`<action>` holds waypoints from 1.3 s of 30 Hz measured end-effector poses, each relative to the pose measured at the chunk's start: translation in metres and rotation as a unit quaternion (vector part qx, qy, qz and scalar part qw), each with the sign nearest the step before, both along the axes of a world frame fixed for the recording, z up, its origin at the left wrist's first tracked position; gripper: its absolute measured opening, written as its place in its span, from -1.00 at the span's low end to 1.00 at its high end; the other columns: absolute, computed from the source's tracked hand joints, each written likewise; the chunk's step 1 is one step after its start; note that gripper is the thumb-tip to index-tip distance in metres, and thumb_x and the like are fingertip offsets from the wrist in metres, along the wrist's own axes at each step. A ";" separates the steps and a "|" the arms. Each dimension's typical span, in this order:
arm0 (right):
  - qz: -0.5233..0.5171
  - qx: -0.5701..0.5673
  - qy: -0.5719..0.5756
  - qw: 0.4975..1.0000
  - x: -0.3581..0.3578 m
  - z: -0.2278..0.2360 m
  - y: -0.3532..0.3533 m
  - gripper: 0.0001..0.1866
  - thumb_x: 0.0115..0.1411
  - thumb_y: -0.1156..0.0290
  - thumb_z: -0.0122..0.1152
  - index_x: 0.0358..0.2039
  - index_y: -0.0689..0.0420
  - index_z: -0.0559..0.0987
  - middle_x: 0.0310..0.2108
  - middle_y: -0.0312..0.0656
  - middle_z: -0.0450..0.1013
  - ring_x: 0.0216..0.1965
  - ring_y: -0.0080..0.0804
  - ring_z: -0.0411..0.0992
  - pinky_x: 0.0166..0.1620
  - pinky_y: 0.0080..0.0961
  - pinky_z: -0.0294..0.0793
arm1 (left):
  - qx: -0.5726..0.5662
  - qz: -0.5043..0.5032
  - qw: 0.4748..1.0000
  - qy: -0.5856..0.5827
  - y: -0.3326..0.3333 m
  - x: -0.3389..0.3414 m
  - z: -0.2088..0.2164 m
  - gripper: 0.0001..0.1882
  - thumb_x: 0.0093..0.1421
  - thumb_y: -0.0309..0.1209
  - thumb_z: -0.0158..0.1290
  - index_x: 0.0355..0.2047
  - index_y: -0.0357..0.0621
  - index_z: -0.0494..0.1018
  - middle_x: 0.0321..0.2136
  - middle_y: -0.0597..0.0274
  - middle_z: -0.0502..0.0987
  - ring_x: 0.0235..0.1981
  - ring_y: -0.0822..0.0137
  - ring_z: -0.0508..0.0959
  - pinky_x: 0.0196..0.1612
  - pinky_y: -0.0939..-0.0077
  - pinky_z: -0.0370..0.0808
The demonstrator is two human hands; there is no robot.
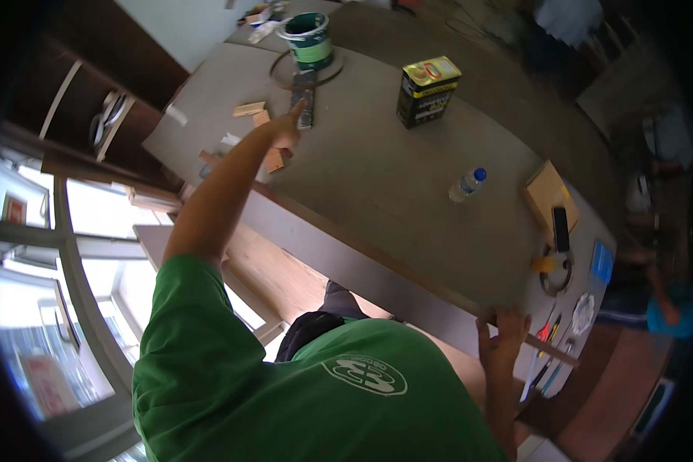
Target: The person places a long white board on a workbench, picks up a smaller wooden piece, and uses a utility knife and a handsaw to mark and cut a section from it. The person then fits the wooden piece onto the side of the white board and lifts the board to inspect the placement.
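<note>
My left hand (pixel 286 132) reaches far over the grey table, its index finger stretched out toward a dark, flat, narrow tool (pixel 306 102) with a worn surface. I cannot make out whether the fingertip touches it. Small wooden pieces lie around this hand: a block (pixel 275 160) just below it, and another piece (pixel 249 109) to its left. At the table's near right edge rests my right hand (pixel 503 336), thumb apart from the fingers, with nothing visible in it. A narrow brown strip (pixel 554 350) runs rightward from beside that hand.
A green bucket (pixel 309 50) stands at the far left, near a dark ring-shaped band. Farther right are a black-and-yellow can (pixel 428 91), a water bottle (pixel 467 185), and a cardboard box (pixel 545 196) with a phone (pixel 561 229). Red-handled scissors (pixel 544 332) lie near my right hand.
</note>
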State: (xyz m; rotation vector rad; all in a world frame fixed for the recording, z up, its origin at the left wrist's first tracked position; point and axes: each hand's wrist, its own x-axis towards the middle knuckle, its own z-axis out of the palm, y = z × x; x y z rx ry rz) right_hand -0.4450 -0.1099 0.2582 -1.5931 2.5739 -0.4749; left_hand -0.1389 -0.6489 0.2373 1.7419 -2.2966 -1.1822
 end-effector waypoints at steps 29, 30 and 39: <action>-0.253 0.092 -0.047 0.962 0.042 0.030 -0.033 -0.29 -0.01 0.48 0.44 0.21 -0.28 0.56 0.27 -0.24 0.37 0.51 0.03 -0.06 0.48 0.26 -0.33 | 0.127 -0.088 0.840 -0.520 -0.185 0.143 -0.357 -0.47 0.16 0.00 0.17 0.02 -0.04 0.46 -0.24 -0.23 0.48 -0.27 -0.15 0.53 -0.19 -0.04 0.52; -0.258 0.089 -0.049 0.961 0.040 0.029 -0.031 -0.29 -0.01 0.48 0.44 0.21 -0.28 0.56 0.27 -0.24 0.37 0.51 0.03 -0.06 0.48 0.26 -0.33 | 0.180 -0.043 0.848 -0.497 -0.203 0.147 -0.357 -0.48 0.16 -0.01 0.17 0.01 -0.04 0.45 -0.26 -0.24 0.48 -0.29 -0.16 0.53 -0.21 -0.06 0.52; -0.196 0.073 -0.012 0.978 0.027 0.022 -0.026 -0.39 0.09 0.14 0.43 0.20 -0.21 0.56 0.13 -0.15 0.49 0.43 -0.01 0.12 0.48 0.23 -0.25 | 0.330 0.238 0.903 -0.140 -0.221 0.117 -0.170 -0.46 0.21 -0.09 0.16 0.09 -0.06 0.32 -0.09 -0.17 0.45 -0.22 -0.11 0.58 -0.15 -0.17 0.61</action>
